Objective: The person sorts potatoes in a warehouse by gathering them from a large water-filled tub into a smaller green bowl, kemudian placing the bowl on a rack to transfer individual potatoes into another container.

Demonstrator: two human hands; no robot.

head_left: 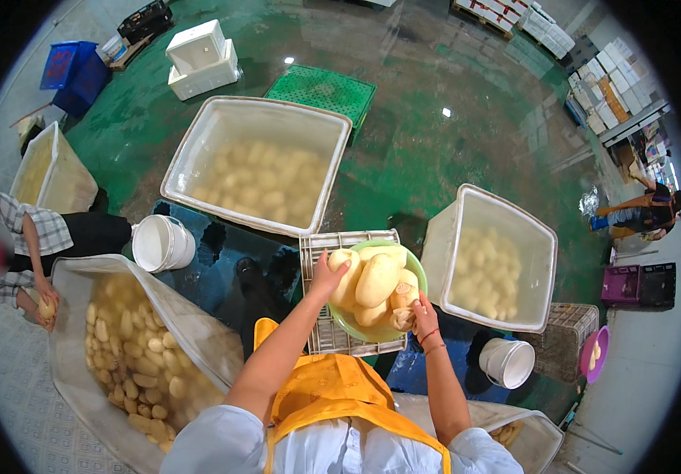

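A light green bowl [418,272], heaped with peeled potatoes [377,280], rests on a slatted grey crate [317,336] in front of me. My left hand [328,278] is closed around a pale potato [345,276] at the bowl's left side. At the right rim, my right hand [425,317] has its fingers curled against a small brownish-white lump [403,319]. Whether that lump is a potato piece or something else is unclear, and part of it is covered by the fingers.
Large white tubs of potatoes in cloudy water stand ahead [257,225], right [549,261] and lower left [64,340]. White buckets flank me, one left [163,243], one right [508,363]. A seated person [32,237] at left holds a potato; another person [648,209] is far right.
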